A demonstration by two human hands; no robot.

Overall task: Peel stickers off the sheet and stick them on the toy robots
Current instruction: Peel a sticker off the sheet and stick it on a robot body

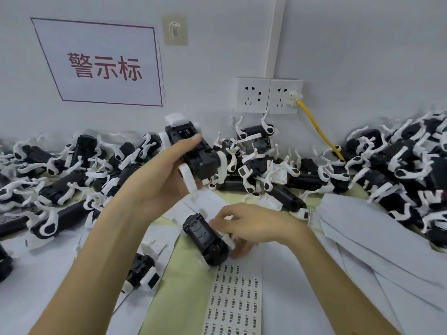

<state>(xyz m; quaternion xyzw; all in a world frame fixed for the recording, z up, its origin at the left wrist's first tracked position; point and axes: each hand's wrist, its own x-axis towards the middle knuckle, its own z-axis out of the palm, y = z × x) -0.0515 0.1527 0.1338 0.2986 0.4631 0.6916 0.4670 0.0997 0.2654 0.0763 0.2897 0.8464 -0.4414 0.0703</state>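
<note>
My left hand (164,180) holds a black and white toy robot (193,151) up in the air, belly side toward me, thumb across its body. My right hand (244,226) grips a second black toy robot (205,238) that lies on the table, fingers curled round its right side. A sticker sheet (234,298) with rows of small printed labels lies just below that robot, near the front.
Heaps of black and white toy robots (60,180) fill the table's back left, middle and right (399,170). Another robot (142,272) lies front left. White paper sheets (387,238) lie at the right. Wall sockets (268,95) with a yellow cable (319,129) are behind.
</note>
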